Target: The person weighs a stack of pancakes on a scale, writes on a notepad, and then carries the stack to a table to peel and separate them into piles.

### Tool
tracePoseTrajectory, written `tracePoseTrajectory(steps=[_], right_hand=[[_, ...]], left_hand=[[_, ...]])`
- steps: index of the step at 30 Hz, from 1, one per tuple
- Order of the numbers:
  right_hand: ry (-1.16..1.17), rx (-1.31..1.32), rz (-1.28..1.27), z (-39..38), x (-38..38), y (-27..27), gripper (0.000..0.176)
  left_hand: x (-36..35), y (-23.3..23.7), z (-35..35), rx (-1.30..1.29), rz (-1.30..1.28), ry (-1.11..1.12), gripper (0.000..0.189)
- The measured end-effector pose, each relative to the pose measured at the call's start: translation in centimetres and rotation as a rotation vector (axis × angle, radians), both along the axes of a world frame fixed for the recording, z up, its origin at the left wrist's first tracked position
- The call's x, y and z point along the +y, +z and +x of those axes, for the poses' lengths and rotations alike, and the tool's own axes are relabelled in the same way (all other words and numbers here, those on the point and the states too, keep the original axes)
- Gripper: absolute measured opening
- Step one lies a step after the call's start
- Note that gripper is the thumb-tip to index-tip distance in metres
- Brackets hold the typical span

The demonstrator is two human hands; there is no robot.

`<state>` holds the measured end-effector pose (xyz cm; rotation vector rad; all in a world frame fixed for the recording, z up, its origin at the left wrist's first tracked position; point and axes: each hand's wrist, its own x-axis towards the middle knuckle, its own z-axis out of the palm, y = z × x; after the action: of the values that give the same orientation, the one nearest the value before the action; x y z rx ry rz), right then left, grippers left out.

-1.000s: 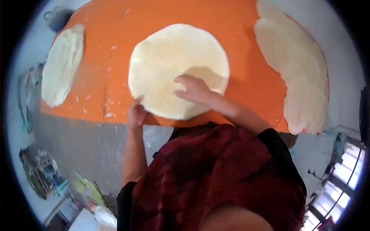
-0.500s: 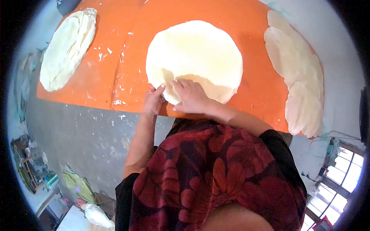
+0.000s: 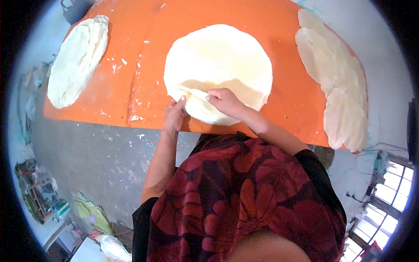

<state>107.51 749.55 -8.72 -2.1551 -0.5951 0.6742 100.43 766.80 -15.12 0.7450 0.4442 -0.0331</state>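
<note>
A large round pale sheet lies on the orange table cover in front of me. My left hand pinches the sheet's near left edge, thumb on top. With fingers closed, my right hand grips a raised fold of the sheet a little to the right. Between the two hands the fold runs as a narrow ridge, and the near part of the sheet shows below it. Shadows of the hands fall on the sheet above the fold.
At the far left lies a stack of pale sheets. Overlapping thin sheets run along the right edge. White flakes are scattered on the cover. A dark bag is at the upper left, and a green cloth lies on the floor.
My right hand has moved right and slightly up, its fingers now closed on a lifted fold. The near edge region of the sheet has shifted into a ridge. My left hand stays nearly in place.
</note>
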Motion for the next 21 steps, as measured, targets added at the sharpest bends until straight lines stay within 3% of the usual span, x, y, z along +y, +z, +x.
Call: tracePoseTrajectory(steps=[2, 5, 8, 11, 14, 18, 21], right_hand=[[0.012, 0.023, 0.076, 0.0, -0.4, -0.5, 0.020], [-0.092, -0.061, 0.037, 0.6, -0.7, -0.1, 0.020], [-0.327, 0.009, 0.108, 4.5, -2.7, -0.9, 0.021], [-0.721, 0.386, 0.470, 8.4, -6.5, 2.3, 0.022], [-0.883, 0.213, 0.688, 12.2, -14.3, 1.9, 0.023], [-1.267, 0.063, 0.462, 10.8, -24.8, 7.7, 0.026], [-1.394, -0.059, 0.585, 8.1, -34.6, 5.8, 0.018]], left_hand=[[-0.2, -0.9, 0.1, 0.011, 0.128, -0.012, 0.030], [0.1, -1.3, 0.1, 0.093, 0.120, -0.005, 0.033], [0.2, -2.2, 0.3, 0.112, 0.144, -0.015, 0.036], [-0.2, -0.8, 0.4, 0.051, 0.133, -0.015, 0.037], [-0.5, 0.2, 0.3, 0.062, 0.131, -0.107, 0.044], [0.6, -0.9, 0.5, 0.095, 0.083, -0.166, 0.044], [0.1, 0.0, 0.6, 0.152, 0.149, -0.143, 0.042]])
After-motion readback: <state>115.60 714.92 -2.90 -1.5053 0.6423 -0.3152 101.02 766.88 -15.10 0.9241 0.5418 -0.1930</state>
